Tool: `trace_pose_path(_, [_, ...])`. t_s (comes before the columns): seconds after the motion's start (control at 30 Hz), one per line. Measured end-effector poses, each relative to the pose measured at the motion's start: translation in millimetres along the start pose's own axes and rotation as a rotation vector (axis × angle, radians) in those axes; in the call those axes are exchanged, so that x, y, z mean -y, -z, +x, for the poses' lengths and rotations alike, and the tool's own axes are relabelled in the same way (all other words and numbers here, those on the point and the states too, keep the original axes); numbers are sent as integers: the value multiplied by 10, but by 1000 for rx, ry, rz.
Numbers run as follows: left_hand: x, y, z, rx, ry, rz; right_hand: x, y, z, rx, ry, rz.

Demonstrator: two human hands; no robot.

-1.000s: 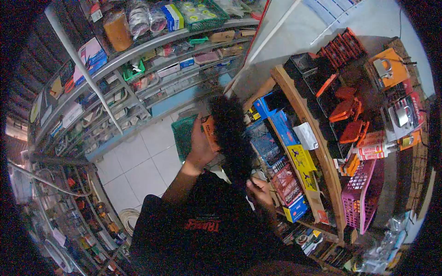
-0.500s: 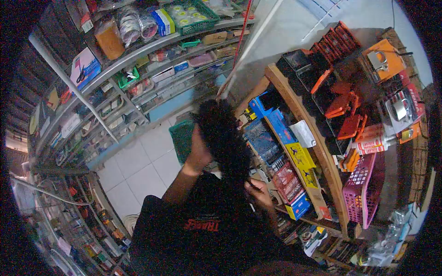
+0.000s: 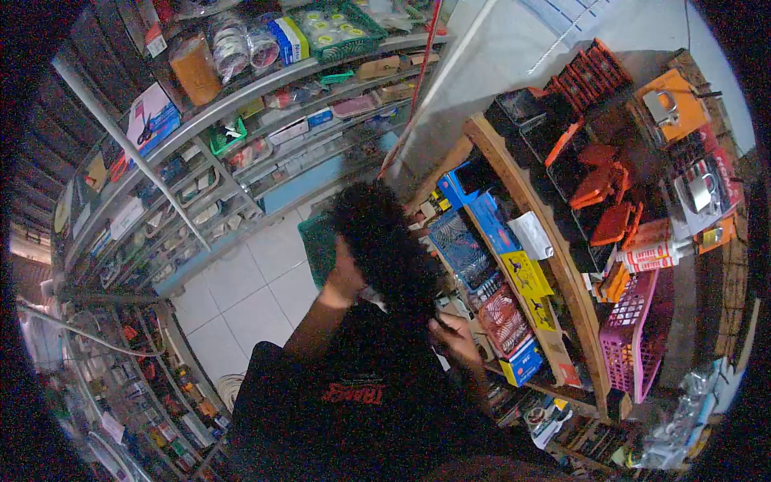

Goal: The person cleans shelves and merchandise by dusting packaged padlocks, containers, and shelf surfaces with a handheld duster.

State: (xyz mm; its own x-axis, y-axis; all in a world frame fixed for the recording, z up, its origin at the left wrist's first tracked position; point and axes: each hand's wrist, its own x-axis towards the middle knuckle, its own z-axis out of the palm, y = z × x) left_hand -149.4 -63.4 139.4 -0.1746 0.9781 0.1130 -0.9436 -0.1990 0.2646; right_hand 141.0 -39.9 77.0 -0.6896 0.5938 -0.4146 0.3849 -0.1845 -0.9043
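A black mass with fuzzy edges [image 3: 385, 241] fills the space in front of my chest; its kind cannot be made out. At its left side is my left hand [image 3: 345, 269], with the back of the hand showing and the fingers hidden behind the black mass. A small white piece [image 3: 373, 298] shows just below that hand. My right hand [image 3: 458, 339] is at the lower right edge of the mass, its fingers curled inward. What lies inside those fingers is too dark to tell. My black shirt [image 3: 345, 434] with red lettering fills the lower middle.
On the right stands a wooden shelf [image 3: 534, 233] with blue and yellow boxes [image 3: 530, 277], black and orange bins [image 3: 598, 173] and a pink basket [image 3: 630, 345]. A glass display counter [image 3: 265, 100] curves across the upper left. A green basket [image 3: 316, 243] is near the tiled floor [image 3: 253, 297].
The black mass has tilted and shifted slightly. My right hand's curled fingers show more clearly at its edge. My left hand stays nearly in place, and the view has shifted a little.
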Motion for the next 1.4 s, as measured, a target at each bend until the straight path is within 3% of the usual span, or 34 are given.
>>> trace_pose_path(0.1, [2,6,14,-14,-1,-7,-236,48,22,60,0,-17])
trace_pose_path(0.17, [11,20,-24,-28,-2,0,187,16,-58,216,-8,-50])
trace_pose_path(0.27, [33,45,-71,-37,-10,7,543,-126,-163,112,-159,186])
trace_pose_path(0.37, [91,44,-33,-49,-9,-1,188,133,-112,222,-236,29])
trace_pose_path(0.47, [119,20,-21,-58,-4,-7,78,132,-84,202,-86,-17])
trace_pose_path(0.53, [109,29,-46,-71,-8,-7,-176,45,-81,-36,-75,-2])
trace_pose_path(0.6, [107,45,-78,-82,-16,-10,-475,43,-42,-111,-14,-21])
trace_pose_path(0.7, [120,17,-98,-83,-12,-5,-607,135,-27,50,81,-18])
trace_pose_path(0.8, [145,-36,-108,-83,2,10,-276,148,-145,154,52,-3])
trace_pose_path(0.93, [201,-23,-84,-93,10,2,-609,166,-137,-26,3,-95])
trace_pose_path(1.03, [229,-21,-76,-98,11,4,-826,282,-65,-30,160,-202])
trace_pose_path(1.23, [282,-62,-36,-92,40,18,-752,128,-165,-144,-52,24])
trace_pose_path(1.3, [295,-47,-24,-90,46,12,-728,182,-213,-127,234,-252])
trace_pose_path(1.33, [303,-44,-16,-88,45,12,-533,236,-288,-115,521,-511])
trace_pose_path(1.4, [306,-46,-4,-84,51,14,-498,245,-306,-74,580,-521])
